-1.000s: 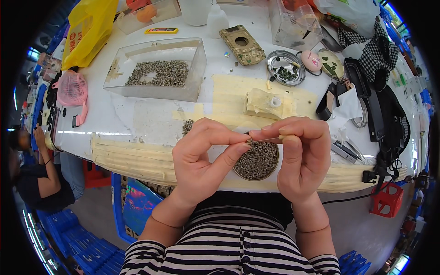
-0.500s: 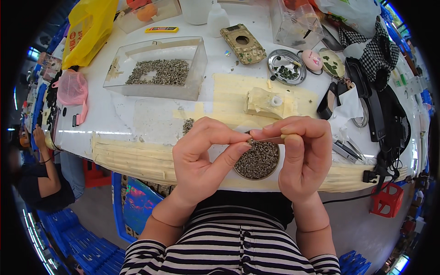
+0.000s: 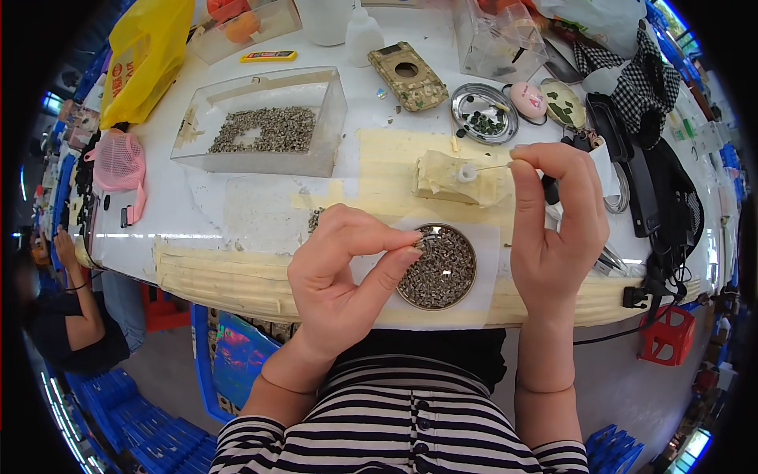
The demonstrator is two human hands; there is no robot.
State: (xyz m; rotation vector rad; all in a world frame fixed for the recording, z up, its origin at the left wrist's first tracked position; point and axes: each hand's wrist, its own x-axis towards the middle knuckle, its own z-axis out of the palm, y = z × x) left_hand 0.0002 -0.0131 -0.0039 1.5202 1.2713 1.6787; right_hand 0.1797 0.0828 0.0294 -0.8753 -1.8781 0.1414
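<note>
My left hand [image 3: 335, 276] is closed in a pinch, thumb against forefinger, around a tiny piece mostly hidden by the fingertips. It hovers over the left edge of a round dish [image 3: 475, 272] full of small grey-brown parts. Off to the right, my right hand [image 3: 562, 217] pinches a thin needle [image 3: 493, 167] between thumb and forefinger. The needle points left, its tip at a small white cup [image 3: 468, 174] set on a tape-covered block [image 3: 439, 180]. Whether the tip touches the cup's contents cannot be made out.
A clear box [image 3: 328, 150] of similar parts stands back left. Behind the block lie a camouflage model tank hull [image 3: 409, 83] and a metal dish [image 3: 513, 130] with dark green pieces. A black strap and cables crowd the right. Another person [image 3: 79, 316] sits far left.
My right hand has moved away from my left, up and to the right, carrying the needle to the white cup. My left hand keeps its pinch nearly in place.
</note>
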